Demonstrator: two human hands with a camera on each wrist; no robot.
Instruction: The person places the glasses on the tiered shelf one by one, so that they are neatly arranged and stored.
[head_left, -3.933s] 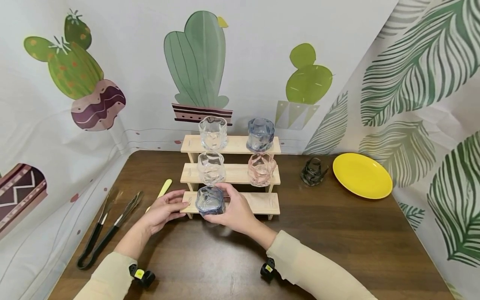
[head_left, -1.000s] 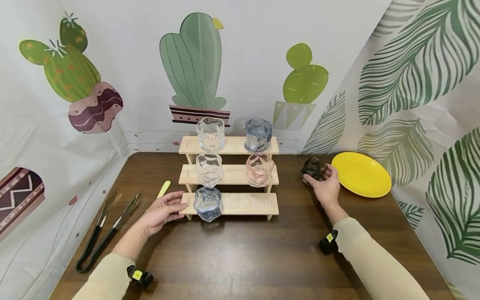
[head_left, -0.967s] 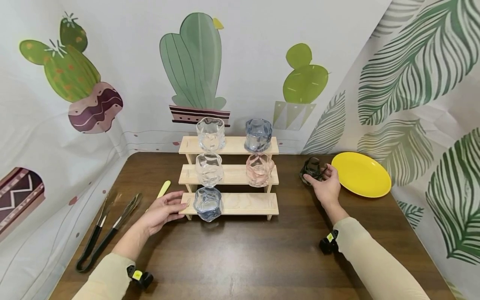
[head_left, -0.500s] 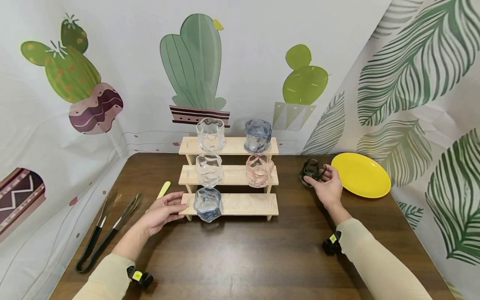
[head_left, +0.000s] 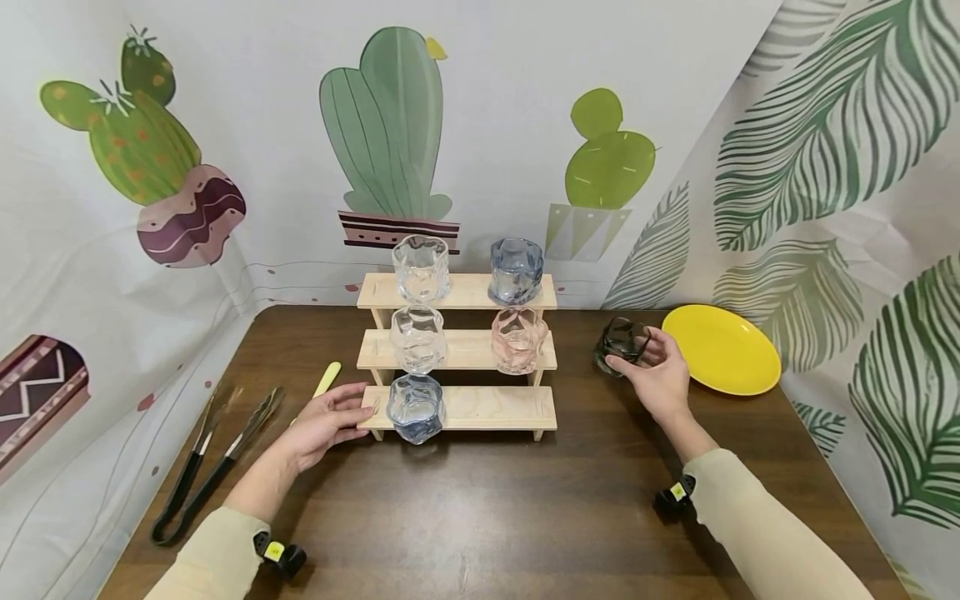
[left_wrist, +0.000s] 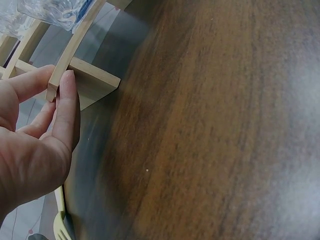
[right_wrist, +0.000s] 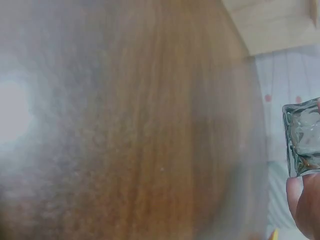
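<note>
My left hand (head_left: 327, 423) pinches the left end of the bottom board of a three-tier wooden stand (head_left: 498, 406); the left wrist view shows thumb and fingers on either side of the board end (left_wrist: 62, 82). Right of the stand, my right hand (head_left: 662, 377) grips a dark grey glass (head_left: 622, 337) by its sides, its rim facing up. Only part of that glass (right_wrist: 304, 135) shows in the right wrist view. A blue glass (head_left: 416, 410) stands on the bottom tier's left, near the left hand.
Clear glass (head_left: 418, 340) and pink glass (head_left: 519, 342) stand on the middle tier; clear glass (head_left: 422, 268) and blue glass (head_left: 517, 271) on top. Yellow plate (head_left: 723, 350) lies beyond the right hand. Tongs (head_left: 198, 487) and a yellow-green fork (left_wrist: 61, 225) lie at left.
The right hand has left the blue glass on the bottom tier, moved right and taken hold of the dark glass, which has shifted slightly left. The left hand stays on the stand.
</note>
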